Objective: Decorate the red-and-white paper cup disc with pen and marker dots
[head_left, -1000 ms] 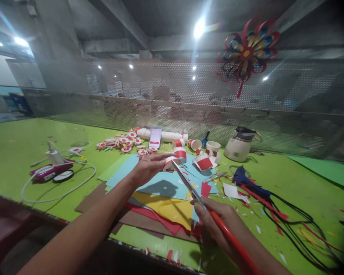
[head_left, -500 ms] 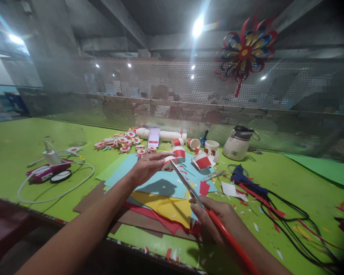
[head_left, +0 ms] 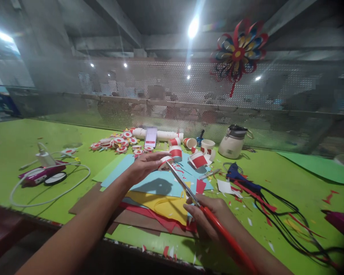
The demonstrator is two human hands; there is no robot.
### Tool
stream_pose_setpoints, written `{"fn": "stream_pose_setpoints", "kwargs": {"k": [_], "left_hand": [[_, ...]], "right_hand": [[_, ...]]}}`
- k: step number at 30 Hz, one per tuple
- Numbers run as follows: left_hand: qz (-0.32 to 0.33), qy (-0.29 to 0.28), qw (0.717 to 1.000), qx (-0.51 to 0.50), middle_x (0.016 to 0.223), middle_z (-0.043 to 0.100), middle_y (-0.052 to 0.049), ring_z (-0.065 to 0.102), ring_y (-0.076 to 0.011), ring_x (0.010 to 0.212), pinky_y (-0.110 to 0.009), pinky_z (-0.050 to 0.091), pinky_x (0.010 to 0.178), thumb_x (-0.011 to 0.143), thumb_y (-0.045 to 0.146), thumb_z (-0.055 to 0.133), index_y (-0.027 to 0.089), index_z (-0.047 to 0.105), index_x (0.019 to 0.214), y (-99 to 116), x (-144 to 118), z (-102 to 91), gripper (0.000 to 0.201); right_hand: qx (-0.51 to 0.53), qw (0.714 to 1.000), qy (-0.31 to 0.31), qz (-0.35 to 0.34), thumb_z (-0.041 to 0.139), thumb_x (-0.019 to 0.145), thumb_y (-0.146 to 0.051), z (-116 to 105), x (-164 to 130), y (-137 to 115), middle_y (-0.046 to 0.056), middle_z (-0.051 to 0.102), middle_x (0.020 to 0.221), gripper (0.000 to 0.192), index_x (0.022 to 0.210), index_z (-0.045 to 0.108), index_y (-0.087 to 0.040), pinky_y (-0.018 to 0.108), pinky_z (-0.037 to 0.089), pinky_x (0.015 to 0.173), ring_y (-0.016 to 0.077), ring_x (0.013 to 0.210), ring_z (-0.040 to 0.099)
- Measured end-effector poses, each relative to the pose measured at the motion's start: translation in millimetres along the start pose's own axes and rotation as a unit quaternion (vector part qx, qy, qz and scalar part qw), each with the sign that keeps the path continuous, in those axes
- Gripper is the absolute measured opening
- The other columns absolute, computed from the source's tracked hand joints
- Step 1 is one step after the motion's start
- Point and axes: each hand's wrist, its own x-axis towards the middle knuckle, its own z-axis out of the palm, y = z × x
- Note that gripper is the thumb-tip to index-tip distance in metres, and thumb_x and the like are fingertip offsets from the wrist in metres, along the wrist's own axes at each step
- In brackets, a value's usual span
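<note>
My left hand (head_left: 145, 165) grips a small red-and-white paper cup piece (head_left: 164, 162) above the blue paper sheets (head_left: 149, 186). In my right hand (head_left: 208, 214) is a pair of scissors (head_left: 222, 231) with long metal blades and red handles. The blade tips meet the cup piece at its right side; whether they are cutting into it I cannot tell. Just beyond are several red-banded paper cups, one upright (head_left: 176, 152) and one tilted (head_left: 197, 159). Yellow paper (head_left: 166, 208) lies beneath my wrists.
Red-and-white paper discs (head_left: 119, 141) are piled at the back left, beside a phone (head_left: 151, 136). A beige jug (head_left: 231, 142) stands back right. Black cords (head_left: 281, 214) and paper scraps spread on the right; a purple power bank (head_left: 41, 173) with a white cable lies left.
The whole view has shifted slightly, so things sit a little further left. Both hands keep their hold on the cup piece and scissors, with little other movement.
</note>
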Motion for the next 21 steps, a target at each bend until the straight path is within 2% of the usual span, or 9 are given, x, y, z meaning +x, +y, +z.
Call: {"fn": "stream_pose_setpoints", "kwargs": {"k": [4,7,12,17,21], "left_hand": [[0.002,-0.028,1.0,0.013,0.122,0.077,-0.013,0.071,-0.0252,0.111,-0.038,0.053,0.1,0.081,0.023,0.081,0.019,0.077,0.121,6,0,-5.2,0.04],[0.019,-0.049,0.998,0.016,0.116,0.077,-0.015,0.072,-0.0252,0.105,-0.039,0.056,0.095,0.079,0.019,0.082,0.017,0.077,0.12,14,-1,-3.8,0.042],[0.052,-0.015,0.998,0.04,0.118,0.076,-0.015,0.071,-0.025,0.104,-0.034,0.057,0.088,0.075,0.021,0.086,0.016,0.077,0.118,19,-3,1.8,0.044],[0.087,0.02,0.995,0.053,0.121,0.076,-0.012,0.071,-0.0245,0.108,-0.033,0.058,0.09,0.07,0.023,0.091,0.02,0.077,0.118,13,0,4.0,0.05],[0.118,0.022,0.991,0.054,0.123,0.074,-0.014,0.071,-0.0268,0.111,-0.035,0.06,0.091,0.07,0.02,0.09,0.018,0.076,0.119,9,2,6.4,0.051]], "right_hand": [[0.049,0.997,-0.046,0.029,0.059,0.092,-0.061,-4,0,-8,-0.001,0.058,0.059,0.044,0.076,0.059,-0.021,0.023,0.041,0.048,0.0135,0.05,0.056],[0.048,0.997,-0.058,0.012,0.053,0.095,-0.062,-8,1,-9,-0.001,0.059,0.059,0.047,0.074,0.058,-0.02,0.022,0.04,0.049,0.0128,0.052,0.054],[0.052,0.998,-0.037,-0.009,0.054,0.093,-0.066,-7,1,-7,-0.003,0.054,0.056,0.049,0.074,0.056,-0.021,0.022,0.038,0.048,0.0124,0.05,0.052],[0.095,0.995,-0.014,0.024,0.055,0.092,-0.068,0,-3,-11,-0.003,0.056,0.057,0.049,0.082,0.06,-0.02,0.022,0.04,0.045,0.0121,0.046,0.052],[0.049,0.999,0.017,0.002,0.061,0.09,-0.065,0,-4,-11,0.0,0.062,0.062,0.046,0.083,0.065,-0.02,0.023,0.043,0.048,0.0143,0.053,0.057]]}}
